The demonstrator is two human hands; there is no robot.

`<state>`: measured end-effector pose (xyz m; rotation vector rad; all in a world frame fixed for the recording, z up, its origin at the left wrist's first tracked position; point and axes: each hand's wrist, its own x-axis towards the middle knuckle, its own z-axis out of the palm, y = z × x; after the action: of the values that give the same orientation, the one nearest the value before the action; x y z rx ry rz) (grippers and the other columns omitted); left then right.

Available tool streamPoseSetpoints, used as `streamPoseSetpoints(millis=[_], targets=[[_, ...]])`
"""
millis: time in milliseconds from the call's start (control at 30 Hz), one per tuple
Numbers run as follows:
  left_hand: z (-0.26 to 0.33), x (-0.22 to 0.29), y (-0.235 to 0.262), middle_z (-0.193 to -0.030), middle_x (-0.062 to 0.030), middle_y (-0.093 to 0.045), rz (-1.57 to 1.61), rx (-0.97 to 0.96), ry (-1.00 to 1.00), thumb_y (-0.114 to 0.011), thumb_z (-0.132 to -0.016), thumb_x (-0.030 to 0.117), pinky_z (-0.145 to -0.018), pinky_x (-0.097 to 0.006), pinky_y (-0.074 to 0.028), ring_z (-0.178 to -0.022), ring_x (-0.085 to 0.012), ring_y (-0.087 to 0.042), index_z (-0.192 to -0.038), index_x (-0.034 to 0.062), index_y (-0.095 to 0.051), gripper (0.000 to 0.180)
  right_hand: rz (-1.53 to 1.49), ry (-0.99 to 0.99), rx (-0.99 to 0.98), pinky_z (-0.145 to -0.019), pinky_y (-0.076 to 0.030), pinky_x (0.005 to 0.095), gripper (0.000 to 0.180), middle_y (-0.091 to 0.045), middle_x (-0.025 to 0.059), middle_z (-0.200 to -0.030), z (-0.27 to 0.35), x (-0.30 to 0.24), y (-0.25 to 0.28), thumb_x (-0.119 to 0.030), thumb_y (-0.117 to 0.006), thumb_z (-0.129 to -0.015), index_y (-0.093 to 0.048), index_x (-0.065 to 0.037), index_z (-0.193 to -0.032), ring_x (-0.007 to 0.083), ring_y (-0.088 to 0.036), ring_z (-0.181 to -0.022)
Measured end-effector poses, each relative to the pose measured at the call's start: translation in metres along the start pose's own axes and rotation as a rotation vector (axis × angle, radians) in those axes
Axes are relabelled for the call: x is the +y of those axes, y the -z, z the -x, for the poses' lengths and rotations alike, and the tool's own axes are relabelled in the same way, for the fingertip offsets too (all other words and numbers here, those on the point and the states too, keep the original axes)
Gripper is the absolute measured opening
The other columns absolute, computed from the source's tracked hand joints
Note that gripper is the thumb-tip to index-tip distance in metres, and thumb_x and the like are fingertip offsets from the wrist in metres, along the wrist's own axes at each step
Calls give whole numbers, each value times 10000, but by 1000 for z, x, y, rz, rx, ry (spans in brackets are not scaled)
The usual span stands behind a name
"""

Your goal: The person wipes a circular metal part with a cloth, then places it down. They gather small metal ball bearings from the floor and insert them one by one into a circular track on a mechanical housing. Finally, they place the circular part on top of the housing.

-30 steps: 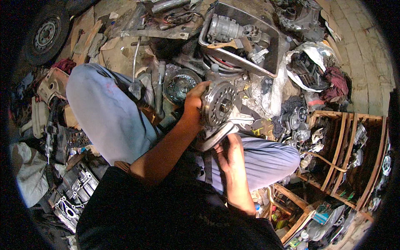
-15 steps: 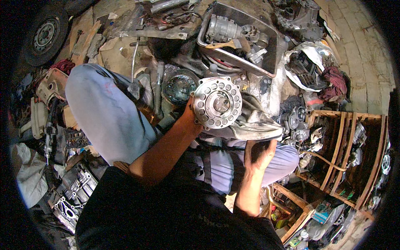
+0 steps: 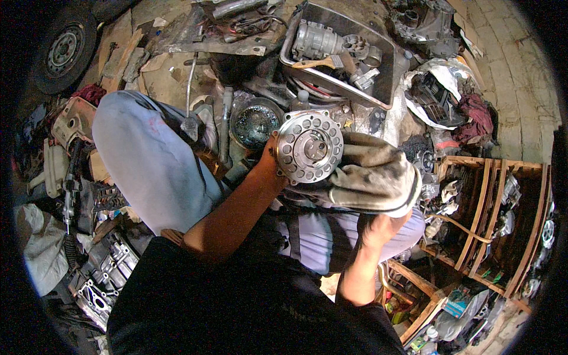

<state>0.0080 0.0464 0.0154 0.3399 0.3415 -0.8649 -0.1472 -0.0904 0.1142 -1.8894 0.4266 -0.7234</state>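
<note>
- The left hand (image 3: 273,158) is raised in front of the person's chest, forearm running up from the lower middle of the view, and grips the left edge of a round metal disc (image 3: 309,147).
- The round metal disc faces the camera, tilted slightly; it has a ring of holes around its rim and a raised hub in the middle. It is held up above the person's lap, in front of the clutter on the floor.
- The right hand (image 3: 381,225) comes up from the lower right, fingers curled around the lower edge of a dirty grey rag (image 3: 371,177); it is closed on the cloth.
- The dirty grey rag is bunched just to the right of the disc and touches its right side; a dark hem runs along the rag's lower edge.
- The person sits on the floor, one knee in light blue trousers (image 3: 145,154) bent out to the left.
- Beyond the disc, a metal tray (image 3: 387,83) lies tilted on the floor; it holds a ribbed silver engine part (image 3: 316,40), a wooden-handled brush (image 3: 322,62) and some small metal pieces.
- A round dark bowl (image 3: 255,121) sits just left of the disc; whether it holds anything cannot be told.
- A wooden crate (image 3: 491,219) at the right has slatted compartments filled with small metal parts.
- A tyre (image 3: 64,50) lies at the upper left.
</note>
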Motion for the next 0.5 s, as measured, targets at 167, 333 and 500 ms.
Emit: streamPoseSetpoints(millis=[167,333,500], targets=[[-3,-7,10,-1277,-171,-624,100,38,39,-304,-1011,334,-1002,-482,-517,-1109,-324,-641,-1338,57,-546,493,160,138,-50,-864,-475,287,224,-704,87,-1040,-14,3,-23,-20,-614,-914,-638,73,-1116,141,-624,-950],[-12,-9,23,-1263,-174,-636,125,6,29,-317,-988,322,-1002,-475,-514,-1120,-328,-637,-1310,22,-565,506,211,156,-97,-942,-452,338,230,-685,126,-1086,-16,-3,-37,38,-650,-843,-663,52,-1072,230,-629,-1014],[-10,-7,22,-1234,-181,-650,170,-9,27,-340,-991,288,-983,-450,-528,-1081,-324,-656,-1282,3,-580,473,212,160,-222,-971,-455,386,287,-669,193,-1131,-8,5,-37,50,-668,-777,-679,39,-1064,328,-637,-1076]])
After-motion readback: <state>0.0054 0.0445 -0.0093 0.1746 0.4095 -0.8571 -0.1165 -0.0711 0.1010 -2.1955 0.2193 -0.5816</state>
